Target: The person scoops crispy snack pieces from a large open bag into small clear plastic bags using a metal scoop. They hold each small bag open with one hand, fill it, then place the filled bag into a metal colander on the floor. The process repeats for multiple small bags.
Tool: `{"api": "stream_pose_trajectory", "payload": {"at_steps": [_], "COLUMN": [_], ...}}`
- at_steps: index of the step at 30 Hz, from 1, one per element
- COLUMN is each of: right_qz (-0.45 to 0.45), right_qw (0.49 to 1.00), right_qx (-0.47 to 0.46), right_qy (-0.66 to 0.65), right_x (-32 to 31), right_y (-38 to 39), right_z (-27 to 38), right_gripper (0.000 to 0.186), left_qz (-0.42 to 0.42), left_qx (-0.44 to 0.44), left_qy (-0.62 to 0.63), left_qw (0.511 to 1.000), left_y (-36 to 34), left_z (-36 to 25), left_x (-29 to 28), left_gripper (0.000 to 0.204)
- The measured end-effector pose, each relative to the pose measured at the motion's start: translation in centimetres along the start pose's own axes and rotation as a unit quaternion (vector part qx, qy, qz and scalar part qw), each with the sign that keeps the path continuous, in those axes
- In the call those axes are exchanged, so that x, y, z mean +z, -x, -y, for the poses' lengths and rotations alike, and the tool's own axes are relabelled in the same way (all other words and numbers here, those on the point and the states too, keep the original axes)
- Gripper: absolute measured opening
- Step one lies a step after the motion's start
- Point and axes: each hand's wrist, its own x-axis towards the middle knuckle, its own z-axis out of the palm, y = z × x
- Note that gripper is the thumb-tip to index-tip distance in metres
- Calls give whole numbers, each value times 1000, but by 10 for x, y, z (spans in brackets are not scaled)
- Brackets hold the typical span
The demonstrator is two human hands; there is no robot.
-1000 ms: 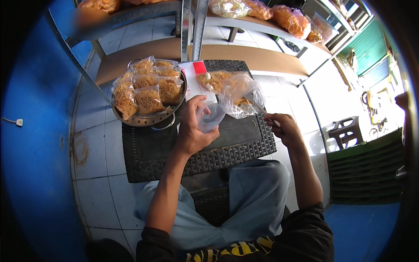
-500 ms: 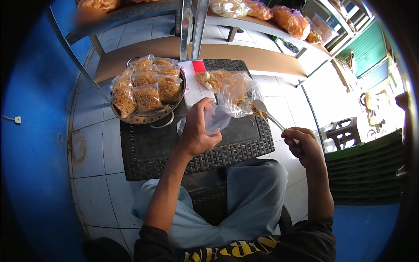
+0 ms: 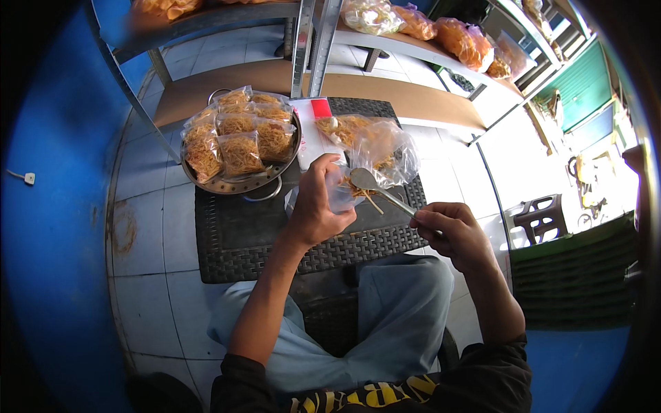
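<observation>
My left hand [image 3: 318, 210] grips a small clear plastic bag [image 3: 341, 193], its mouth held apart. A metal spoon [image 3: 392, 199] is in the fist of my right hand [image 3: 451, 234]; its head is at the bag's mouth, with shredded golden-brown food [image 3: 361, 196] and a few strands hanging out. Beyond, a larger crumpled clear bag [image 3: 392, 148] holds more of the food, beside a white and red packet [image 3: 307, 138]. At the left, a round metal tray [image 3: 246, 187] is piled with several filled clear bags [image 3: 239, 153]. All rest on a dark woven-pattern table [image 3: 234, 237].
A metal-framed rack [image 3: 385, 86] with brown boards stands behind the table, several bags of food [image 3: 465, 41] on it. A blue wall [image 3: 55, 241] with a white plug [image 3: 29, 177] is at the left. A dark plastic stool [image 3: 538, 219] stands at the right by a dark green slatted panel [image 3: 571, 282].
The spoon has moved left from the larger bag to the small bag's mouth, with food strands by it. My right hand has followed it leftward after shifting right earlier.
</observation>
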Motion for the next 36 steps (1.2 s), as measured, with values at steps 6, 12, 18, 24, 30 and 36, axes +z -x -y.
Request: {"api": "stream_pose_trajectory", "payload": {"at_steps": [6, 12, 18, 24, 30, 36], "right_qz": [11, 29, 115, 147, 181, 174], "right_qw": [998, 979, 941, 887, 810, 784], "right_qx": [16, 35, 30, 54, -47, -50], "right_qy": [52, 199, 318, 434, 556, 594], "right_x": [7, 13, 24, 40, 49, 43], "right_y": [-7, -29, -67, -91, -92, -81], "right_z": [0, 17, 51, 72, 82, 93], "right_gripper": [23, 24, 29, 33, 41, 43], "left_qz": [9, 33, 44, 55, 67, 17], "left_qx": [-45, 26, 18, 0, -15, -39], "left_qy": [20, -50, -12, -5, 5, -76], "left_qw": [999, 998, 999, 998, 998, 996], "left_y": [-2, -4, -3, -4, -3, 2], "left_z": [-2, -12, -12, -7, -5, -5], "left_x": [-2, -5, -3, -8, -9, -15], "left_gripper": [82, 71, 69, 76, 95, 106]}}
